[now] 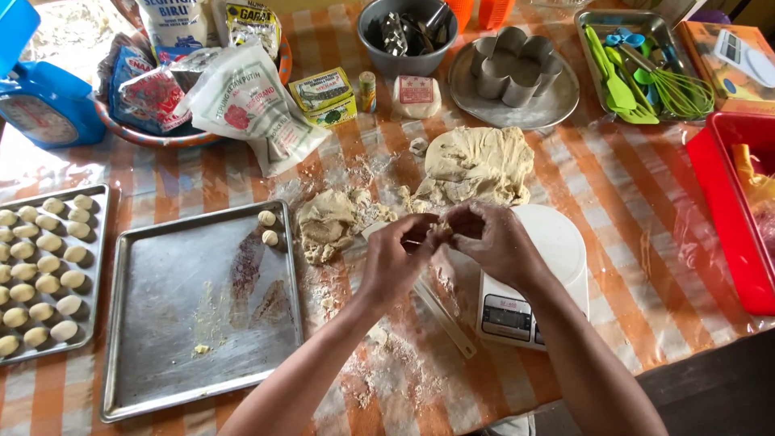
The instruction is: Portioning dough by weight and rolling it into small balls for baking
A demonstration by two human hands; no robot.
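Note:
My left hand (400,254) and my right hand (492,242) meet over the table, fingertips pinched together on a small piece of dough (440,232) between them. Just beyond lies a large pale dough mass (478,165), and a smaller torn lump (327,222) sits to the left. Under my right wrist is a white kitchen scale (557,242). A metal baking tray (161,323) at my left carries two small dough balls (267,227) at its far right corner.
A second tray (98,242) at far left holds several dough balls. At the back: a basket of flour bags (178,139), a grey bowl (408,60), a flower-shaped cutter (513,69) on a round plate, a tray of green utensils (646,73). Red tub (718,210) at right. Flour is scattered around.

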